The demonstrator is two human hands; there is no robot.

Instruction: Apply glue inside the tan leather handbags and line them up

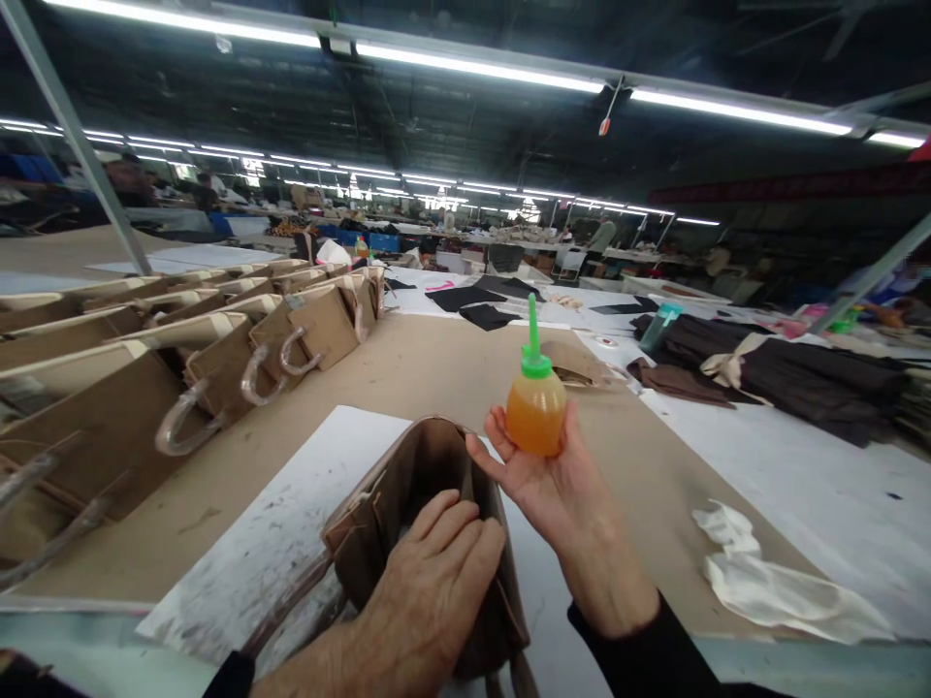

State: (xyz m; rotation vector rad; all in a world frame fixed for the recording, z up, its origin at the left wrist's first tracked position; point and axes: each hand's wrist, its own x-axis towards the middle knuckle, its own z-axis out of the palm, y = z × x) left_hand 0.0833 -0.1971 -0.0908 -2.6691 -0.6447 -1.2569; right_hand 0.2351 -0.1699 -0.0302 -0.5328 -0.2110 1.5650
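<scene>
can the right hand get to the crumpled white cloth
Probably yes: the right hand is close to the crumpled white cloth, and nothing blocks the tan tabletop between them, though it holds a squeeze bottle of orange liquid.

Long-sleeved black top, plain dark fabric, matte, no visible markings. Left sleeve ends partway down the forearm, only a small black edge showing at the bottom of the view. Right sleeve shows more, a smooth cuff edge ending above the wrist. Left hand and right hand bare, forearms bare past the cuffs.
</scene>
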